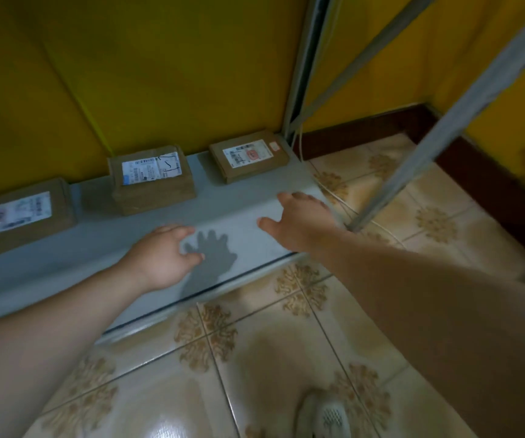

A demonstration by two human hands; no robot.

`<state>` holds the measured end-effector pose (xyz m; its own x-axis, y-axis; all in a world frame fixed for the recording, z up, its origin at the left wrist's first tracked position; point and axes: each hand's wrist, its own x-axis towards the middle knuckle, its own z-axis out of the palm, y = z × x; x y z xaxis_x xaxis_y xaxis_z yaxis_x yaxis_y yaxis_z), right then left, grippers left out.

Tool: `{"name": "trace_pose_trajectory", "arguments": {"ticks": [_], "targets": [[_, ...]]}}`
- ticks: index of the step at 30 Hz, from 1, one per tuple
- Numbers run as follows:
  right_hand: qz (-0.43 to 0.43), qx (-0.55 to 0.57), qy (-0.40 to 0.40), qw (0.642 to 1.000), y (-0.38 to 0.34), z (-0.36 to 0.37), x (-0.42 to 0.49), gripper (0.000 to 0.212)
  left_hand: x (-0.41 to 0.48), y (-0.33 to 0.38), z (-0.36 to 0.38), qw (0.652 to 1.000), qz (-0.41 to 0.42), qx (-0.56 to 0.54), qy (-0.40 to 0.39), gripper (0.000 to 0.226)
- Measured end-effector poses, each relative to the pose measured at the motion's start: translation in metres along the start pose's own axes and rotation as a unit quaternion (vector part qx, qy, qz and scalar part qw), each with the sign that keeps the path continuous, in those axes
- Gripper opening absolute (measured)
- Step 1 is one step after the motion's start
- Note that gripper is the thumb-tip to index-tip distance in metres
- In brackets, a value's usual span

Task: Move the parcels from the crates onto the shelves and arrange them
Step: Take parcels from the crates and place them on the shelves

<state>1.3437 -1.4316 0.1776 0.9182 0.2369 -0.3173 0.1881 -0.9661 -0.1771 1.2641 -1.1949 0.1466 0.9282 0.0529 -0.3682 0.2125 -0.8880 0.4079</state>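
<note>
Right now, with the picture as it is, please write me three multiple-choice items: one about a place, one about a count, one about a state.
1. Where on the grey shelf does the rightmost parcel lie?
A. at the front edge
B. at the back, beside the yellow wall
C. on the tiled floor

2. How many parcels are on the shelf?
A. two
B. five
C. three

3. What do the left hand and the right hand hold?
A. nothing
B. one parcel each
C. a white cable

Answers:
1 B: it sits at the back of the shelf, close to the wall.
2 C: the rightmost parcel, the middle parcel and the left parcel are there, each with a white label.
3 A: both hands are over bare shelf, with nothing in their fingers.
</note>
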Motion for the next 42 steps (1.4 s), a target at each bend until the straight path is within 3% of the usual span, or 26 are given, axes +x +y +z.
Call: {"name": "trace_pose_trajectory", "arguments": {"ticks": [6, 10, 19, 27, 35, 42], "targets": [[-0.026, -0.019, -0.050, 0.998, -0.029, -0.099, -0.109, 0.079, -0.127, 0.060, -0.077, 0.999, 0.026, 0.021, -0.040, 0.067], [-0.077, -0.035, -0.043, 0.996, -0.058, -0.175, -0.172, 0.080, -0.218, 0.092, -0.138, 0.999, 0.006, 0.034, -0.017, 0.066], [-0.175, -0.068, -0.070, 0.980, -0.163, -0.300, -0.349, 0.083, -0.470, 0.115, -0.264, 0.993, -0.081, -0.052, 0.071, 0.066], [-0.335, -0.077, 0.005, 0.939, -0.381, -0.369, -0.491, 0.071, -0.706, 0.023, -0.356, 0.963, -0.183, -0.023, 0.197, 0.066], [-0.494, -0.122, 0.023, 0.861, -0.630, -0.318, -0.675, 0.073, -0.954, -0.118, -0.378, 0.901, -0.333, -0.063, 0.271, 0.065], [-0.587, -0.162, 0.021, 0.793, -0.776, -0.278, -0.778, 0.075, -1.089, -0.201, -0.374, 0.861, -0.416, -0.096, 0.275, 0.063]]}}
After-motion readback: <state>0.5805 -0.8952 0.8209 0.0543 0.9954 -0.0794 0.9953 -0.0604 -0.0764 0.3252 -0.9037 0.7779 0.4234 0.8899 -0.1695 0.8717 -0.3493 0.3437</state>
